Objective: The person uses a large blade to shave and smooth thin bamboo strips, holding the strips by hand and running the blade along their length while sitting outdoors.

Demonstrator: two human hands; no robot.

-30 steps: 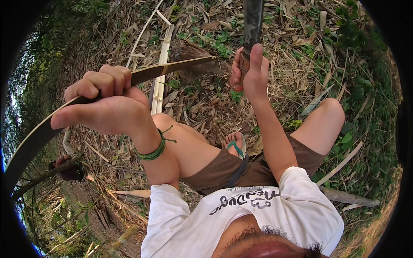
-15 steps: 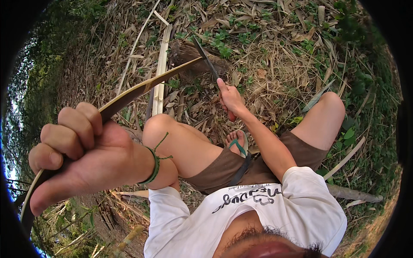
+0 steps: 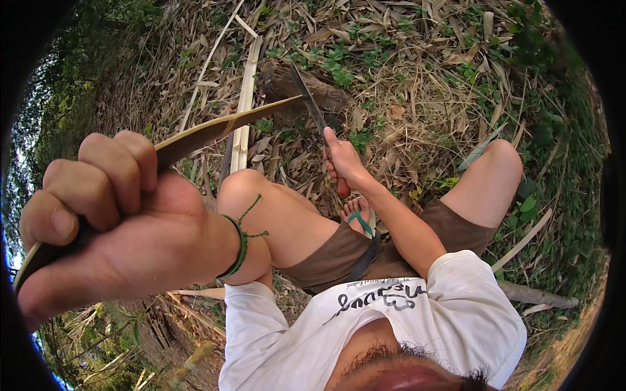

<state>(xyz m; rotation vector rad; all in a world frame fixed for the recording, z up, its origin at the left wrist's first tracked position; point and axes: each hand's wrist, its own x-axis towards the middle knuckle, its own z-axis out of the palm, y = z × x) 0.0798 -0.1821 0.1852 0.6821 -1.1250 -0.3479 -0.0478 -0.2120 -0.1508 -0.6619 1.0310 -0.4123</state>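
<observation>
A long flat bamboo strip [image 3: 212, 132], dark on one face with a pale edge, runs from the left rim toward the middle. My left hand [image 3: 130, 202] is wrapped round it, close to the camera, with a green cord bracelet at the wrist. My right hand [image 3: 342, 158] grips the reddish handle of a knife [image 3: 308, 96], whose long dark blade points up and away to the left. The strip's far tip meets or crosses the blade near its middle; whether they touch is hard to tell. Beneath the blade lies a brown log [image 3: 326, 91].
Pale split bamboo lengths [image 3: 246, 98] lie on the leaf-covered ground beyond my left knee. Dry grass [image 3: 417, 117] and green plants spread ahead and to the right. My sandalled foot [image 3: 358, 215] is below my right hand. A grey pole [image 3: 535, 293] lies at the right.
My left hand has shifted left and slightly nearer, drawing the strip's tip a little back and down. My right hand has moved slightly left and toward me with the knife.
</observation>
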